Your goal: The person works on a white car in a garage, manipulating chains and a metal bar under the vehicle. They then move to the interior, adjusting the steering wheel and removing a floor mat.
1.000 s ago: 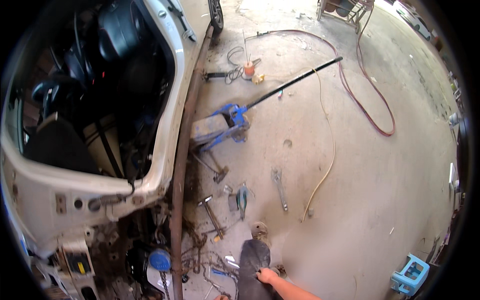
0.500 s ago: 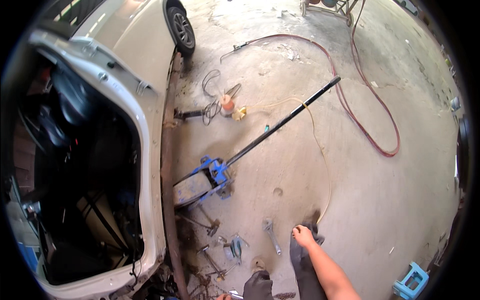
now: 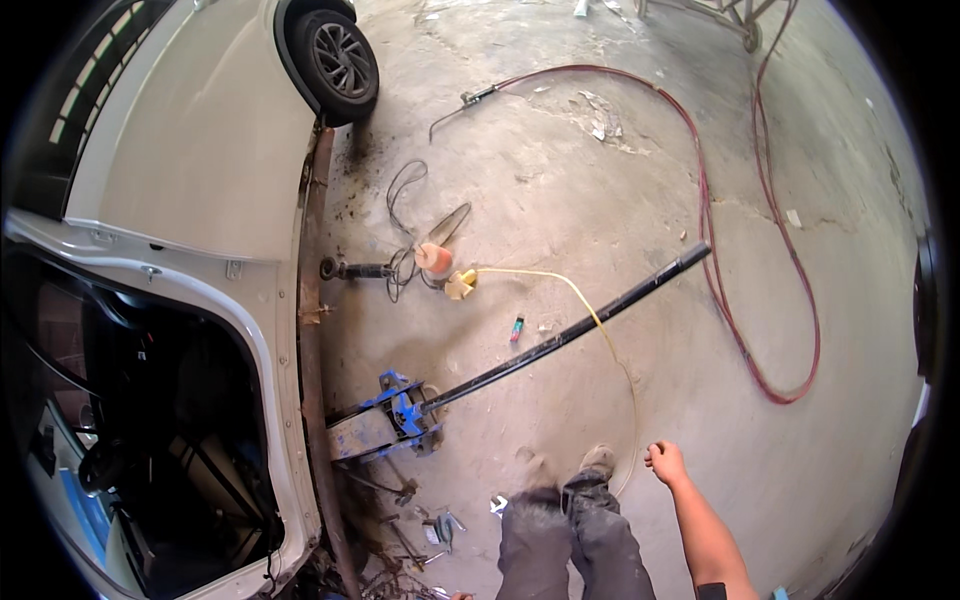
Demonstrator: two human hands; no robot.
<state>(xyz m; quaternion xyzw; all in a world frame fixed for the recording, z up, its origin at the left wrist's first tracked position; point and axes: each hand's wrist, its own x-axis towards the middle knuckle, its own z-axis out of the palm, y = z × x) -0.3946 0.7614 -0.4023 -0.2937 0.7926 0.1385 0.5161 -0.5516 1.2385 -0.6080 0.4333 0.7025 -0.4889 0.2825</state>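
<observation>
My right hand (image 3: pixel 666 463) hangs over the concrete beside my right leg, its fingers curled with nothing visible in them. Only a sliver of my left hand (image 3: pixel 461 596) shows at the lower edge; its fingers are mostly cut off. Close to it lie hand tools, among them green-handled pliers (image 3: pixel 444 531). The jaw end of an adjustable wrench (image 3: pixel 498 506) shows beside my left trouser leg. A blue floor jack (image 3: pixel 402 408) reaches under the car's sill (image 3: pixel 312 370), and its long black handle (image 3: pixel 560 340) slants up to the right.
The pale car (image 3: pixel 215 130) with an open door gap fills the left. A shock absorber (image 3: pixel 360 270), an orange-red container (image 3: pixel 434 258) and a yellow connector with cord (image 3: pixel 461 285) lie past the jack. A red hose (image 3: pixel 706 215) loops at right. A lighter (image 3: pixel 517 328) lies near the handle.
My view has shifted and my legs have stepped forward and closer together, past the wrench. The right hand has moved away from my leg to the right. The jack has not visibly moved.
</observation>
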